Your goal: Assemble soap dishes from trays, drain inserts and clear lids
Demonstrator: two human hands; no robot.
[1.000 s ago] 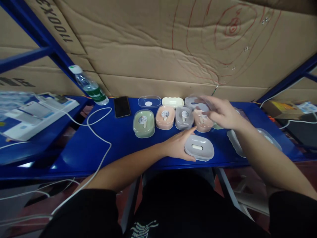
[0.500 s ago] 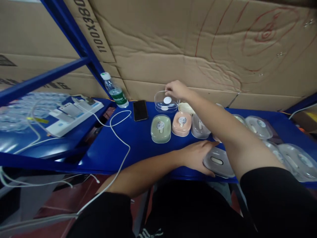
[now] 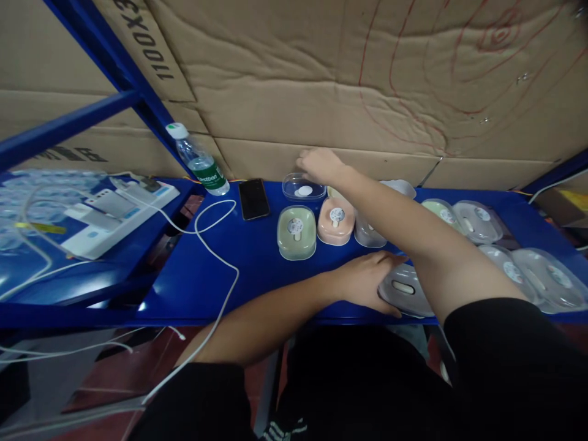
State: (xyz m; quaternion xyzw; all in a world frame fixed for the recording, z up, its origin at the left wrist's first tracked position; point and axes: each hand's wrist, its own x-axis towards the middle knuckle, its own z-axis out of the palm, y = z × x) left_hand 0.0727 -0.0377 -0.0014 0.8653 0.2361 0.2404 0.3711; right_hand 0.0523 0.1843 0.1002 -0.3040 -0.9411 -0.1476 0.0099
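Observation:
My left hand (image 3: 367, 280) is closed around the left end of a rounded grey plastic box (image 3: 416, 297) with a pale oval slot on top, at the table's front edge. My right forearm crosses above it and hides its right end. At the back, my right hand (image 3: 321, 164) is just above a clear plastic lid (image 3: 298, 188) with a white round sticker, its fingers loosely bent and seemingly off the lid. In front of the lid stand a green box (image 3: 296, 236) and a pink box (image 3: 335, 223), both with clear lids and round labels. Another grey box (image 3: 367, 234) is partly behind my forearm.
Several lidded boxes (image 3: 478, 222) are on the right of the blue table (image 3: 248, 263). A phone (image 3: 253, 200) and a water bottle (image 3: 204, 168) are at the back left, near a power strip (image 3: 119, 220). A white cable (image 3: 236, 275) runs across the table. Cardboard (image 3: 275, 92) stands behind.
The clear lid has gone from tilted up in my right hand to lying on the table. My right hand has come away from it. My left hand stays on the grey box.

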